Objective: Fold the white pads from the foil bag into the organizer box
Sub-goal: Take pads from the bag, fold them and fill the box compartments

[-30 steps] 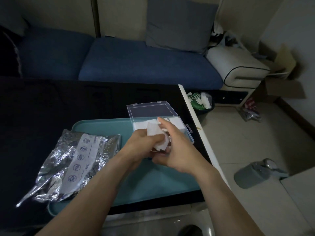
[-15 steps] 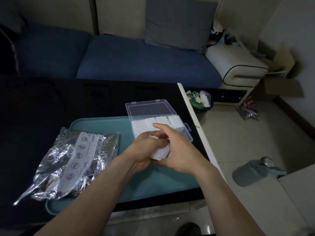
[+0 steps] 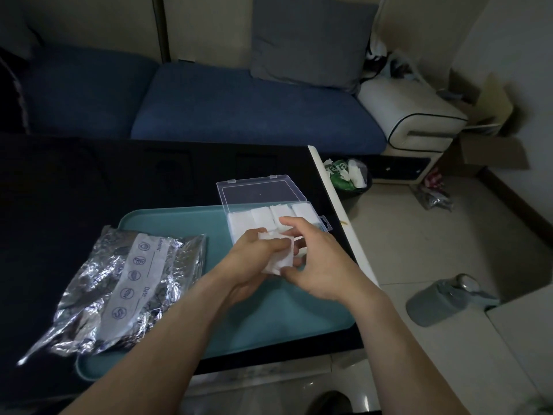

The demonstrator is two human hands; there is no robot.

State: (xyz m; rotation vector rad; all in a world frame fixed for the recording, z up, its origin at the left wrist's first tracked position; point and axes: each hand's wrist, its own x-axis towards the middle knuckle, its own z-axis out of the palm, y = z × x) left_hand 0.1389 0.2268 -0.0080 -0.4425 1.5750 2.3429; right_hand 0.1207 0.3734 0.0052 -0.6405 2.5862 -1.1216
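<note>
Both hands meet over the right part of a teal tray [image 3: 167, 223]. Between them is one white pad [image 3: 279, 259], partly folded. My left hand [image 3: 254, 259] grips its left side and my right hand [image 3: 317, 259] pinches its right side with thumb and fingers. Just behind the hands stands the clear organizer box [image 3: 323, 226], its lid [image 3: 257, 191] laid open toward the far side. Several folded white pads [image 3: 263, 215] fill its back row; the hands hide the front of the box. The crumpled foil bag [image 3: 125, 283] lies on the tray's left end.
The tray rests on a black table [image 3: 89, 175] whose white right edge [image 3: 335, 202] runs close to the box. A blue sofa [image 3: 239, 112] stands behind. On the floor at right are a bin with rubbish [image 3: 348, 175] and a grey container [image 3: 440, 301].
The pad was held up flatter between the hands; it has come down and is now bunched smaller between both hands, just in front of the box.
</note>
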